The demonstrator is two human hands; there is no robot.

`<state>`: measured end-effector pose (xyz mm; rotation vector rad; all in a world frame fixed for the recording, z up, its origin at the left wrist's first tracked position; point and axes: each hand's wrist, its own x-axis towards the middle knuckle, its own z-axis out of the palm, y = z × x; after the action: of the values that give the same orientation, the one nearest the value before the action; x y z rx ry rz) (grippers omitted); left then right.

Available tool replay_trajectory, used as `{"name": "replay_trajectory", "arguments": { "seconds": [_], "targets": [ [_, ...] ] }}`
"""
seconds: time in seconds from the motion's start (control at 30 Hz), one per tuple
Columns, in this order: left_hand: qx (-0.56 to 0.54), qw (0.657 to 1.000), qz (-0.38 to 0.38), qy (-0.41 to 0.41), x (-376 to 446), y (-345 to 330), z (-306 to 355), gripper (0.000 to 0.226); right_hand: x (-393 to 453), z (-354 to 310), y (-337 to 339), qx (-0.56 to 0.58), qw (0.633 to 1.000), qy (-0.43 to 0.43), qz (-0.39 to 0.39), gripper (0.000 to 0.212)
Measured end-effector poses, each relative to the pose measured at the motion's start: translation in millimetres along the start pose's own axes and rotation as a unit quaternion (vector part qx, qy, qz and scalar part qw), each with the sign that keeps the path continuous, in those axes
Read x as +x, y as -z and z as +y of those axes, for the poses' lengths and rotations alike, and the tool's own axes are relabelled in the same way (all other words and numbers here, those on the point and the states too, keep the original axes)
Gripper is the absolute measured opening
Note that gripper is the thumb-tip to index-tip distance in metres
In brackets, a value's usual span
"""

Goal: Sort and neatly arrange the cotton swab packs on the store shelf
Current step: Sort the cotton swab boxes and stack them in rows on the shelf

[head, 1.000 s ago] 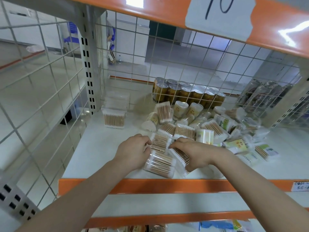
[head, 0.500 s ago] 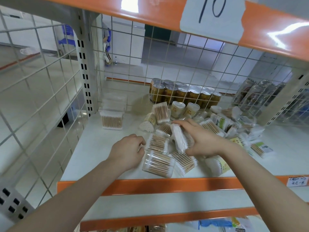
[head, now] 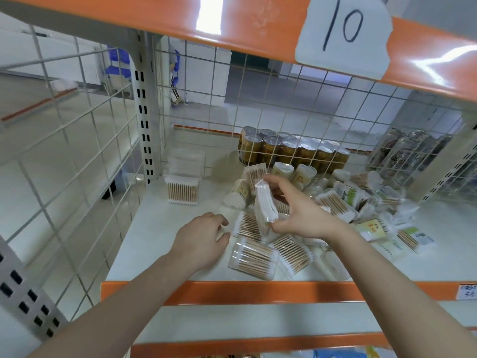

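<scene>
Sorting underway, judging by the jumble: one pack lifted out of the pile, most others unsorted. Right hand (head: 302, 215) curled round a clear pack of white-tipped swabs (head: 264, 206), thumb below and fingers over its top edge, pack held upright just above the heap. Left hand (head: 204, 235) lying low on the shelf (head: 160, 228) just left of that grip, fingers loosely bent, tips against the edge of a flat pack of wooden-stemmed swabs (head: 247, 226); whether pinching it or only touching, cannot tell. Directly beneath and to the right of the right grip, loose heap of packs and small tubs (head: 343, 200) lying at all angles. Well to the left and further back, one tidy stack of rectangular packs (head: 183, 188) against the mesh, probably the start of a sorted row. Behind the heap, beyond the wire mesh, gold cans (head: 291, 151).

Next move, likely: carrying the held pack leftward to a matching group, set down squarely, edges aligned. Calls for clearing the heap without dragging neighbours along.
</scene>
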<state>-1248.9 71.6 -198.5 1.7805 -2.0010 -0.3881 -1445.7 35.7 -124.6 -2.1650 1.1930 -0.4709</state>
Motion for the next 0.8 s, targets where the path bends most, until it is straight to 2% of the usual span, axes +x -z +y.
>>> {"name": "replay_trajectory", "arguments": {
  "seconds": [0.27,0.43,0.63,0.8],
  "targets": [
    [-0.057,0.998,0.005,0.021,5.0,3.3,-4.3,0.041,-1.9,-4.0,-12.0,0.018,0.999,0.023,-0.032,0.089],
    [-0.093,0.995,0.002,0.030,6.8,2.1,-5.2,0.032,-0.4,-2.5,-14.4,-0.012,0.999,0.024,-0.031,0.096],
    [-0.080,0.996,0.000,0.030,5.9,-1.6,-12.0,0.027,0.1,15.7,-13.2,-0.024,0.999,0.018,-0.014,0.060],
    [-0.085,0.996,0.000,0.033,8.7,-4.7,-12.3,0.026,-2.1,21.0,-9.7,-0.023,1.000,0.002,-0.004,0.051]
  ]
}}
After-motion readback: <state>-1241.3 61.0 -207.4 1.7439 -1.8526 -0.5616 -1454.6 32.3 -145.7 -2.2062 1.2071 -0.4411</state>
